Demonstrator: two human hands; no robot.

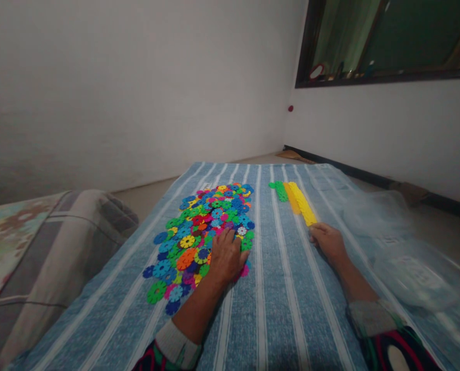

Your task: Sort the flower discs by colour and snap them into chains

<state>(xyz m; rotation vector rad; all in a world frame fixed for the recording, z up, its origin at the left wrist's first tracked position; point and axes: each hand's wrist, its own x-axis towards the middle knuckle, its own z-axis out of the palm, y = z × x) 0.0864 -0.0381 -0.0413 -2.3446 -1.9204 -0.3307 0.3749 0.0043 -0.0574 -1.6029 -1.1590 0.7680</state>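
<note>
A heap of colourful plastic snowflake discs (187, 241) lies on the striped cloth. My left hand (227, 255) rests palm down on the heap's right side, thumb apart from the fingers; its fingertips are partly hidden, and I see nothing held. To the right, overlapping yellow snowflake discs (301, 202) form a long slanting row. At the near end of that row my right hand (326, 241) is closed, thumb and fingers pinched on the last yellow disc. Beside it lie a shorter orange-yellow row (292, 198) and a green row (280, 190).
Clear plastic bags (415, 268) lie along the right side of the blue-and-white striped cloth (268, 309). On the left stands something draped in grey plaid fabric (75, 232). A white wall (137, 93) rises behind, with a dark-framed window (388, 41) at upper right.
</note>
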